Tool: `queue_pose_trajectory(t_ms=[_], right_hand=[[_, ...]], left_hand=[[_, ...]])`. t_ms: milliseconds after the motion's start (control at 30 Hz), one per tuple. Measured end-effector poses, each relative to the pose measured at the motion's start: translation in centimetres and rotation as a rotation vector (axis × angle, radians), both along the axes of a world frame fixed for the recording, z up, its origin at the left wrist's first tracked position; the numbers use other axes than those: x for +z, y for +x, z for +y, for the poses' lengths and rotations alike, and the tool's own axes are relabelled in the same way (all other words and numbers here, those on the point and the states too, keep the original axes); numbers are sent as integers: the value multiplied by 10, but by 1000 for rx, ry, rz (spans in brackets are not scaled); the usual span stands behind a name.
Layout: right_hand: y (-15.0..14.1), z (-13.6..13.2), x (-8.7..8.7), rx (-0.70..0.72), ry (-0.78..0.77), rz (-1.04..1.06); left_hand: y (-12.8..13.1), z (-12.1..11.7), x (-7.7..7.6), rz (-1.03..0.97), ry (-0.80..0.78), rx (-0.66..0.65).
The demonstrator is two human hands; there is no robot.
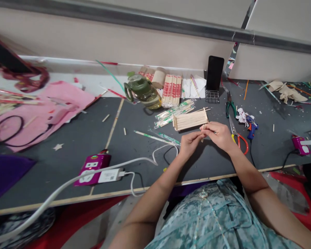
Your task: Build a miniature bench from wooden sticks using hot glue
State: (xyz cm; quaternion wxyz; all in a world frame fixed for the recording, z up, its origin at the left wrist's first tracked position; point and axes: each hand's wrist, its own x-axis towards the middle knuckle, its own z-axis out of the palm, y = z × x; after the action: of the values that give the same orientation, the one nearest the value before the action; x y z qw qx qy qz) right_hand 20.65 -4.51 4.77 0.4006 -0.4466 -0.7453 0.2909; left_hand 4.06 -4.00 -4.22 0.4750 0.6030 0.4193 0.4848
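Note:
My left hand and my right hand meet in front of a small tray-like frame of pale wooden sticks. Their fingertips pinch together on a short piece of wooden stick, mostly hidden by the fingers. Just beyond the hands, the stick frame rests on the dark table, its near right corner close to my right fingers. Wrapped chopsticks with green print lie behind the frame. To the right of my right hand are scissors with red and yellow handles.
Green-handled pliers and a blue glue gun lie at right. A phone stands at the back, near a glass teapot and red-printed chopstick packs. A white cable runs from the purple power strip at left.

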Motion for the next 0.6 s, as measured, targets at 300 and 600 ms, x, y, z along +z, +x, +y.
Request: queue_pose_trajectory(t_ms=[300,600], right_hand=[[-3,0,-9,35,167,-212],[-5,0,-12,38,198,-173]], left_hand=[[-5,-6,-11,10,37,8],[-6,-10,-6,117,110,-12]])
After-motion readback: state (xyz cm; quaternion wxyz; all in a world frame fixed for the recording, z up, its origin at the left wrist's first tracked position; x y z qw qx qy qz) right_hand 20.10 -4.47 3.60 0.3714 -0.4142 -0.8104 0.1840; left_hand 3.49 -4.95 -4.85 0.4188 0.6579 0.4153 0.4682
